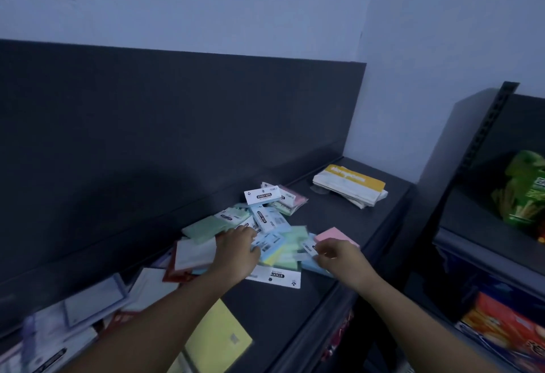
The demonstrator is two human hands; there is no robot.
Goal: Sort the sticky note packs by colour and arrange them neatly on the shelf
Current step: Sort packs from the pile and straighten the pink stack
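Head camera showed the sorting barely begun. At the far left, notebooks (pixel 94 299) crowded the shelf (pixel 295 322), and a yellow pack (pixel 218 337) lay apart near the front edge. The left hand (pixel 236 251) lay curled on the mixed heap of sticky note packs (pixel 269 221). The right hand (pixel 339 257) curled at a blue pack (pixel 312 268) beside a pink pack (pixel 333 234) (blur hid whether either actually gripped). The next move likely called for lifting one colour clear. Further right, a yellow-topped stack (pixel 351 188) limited the free room.
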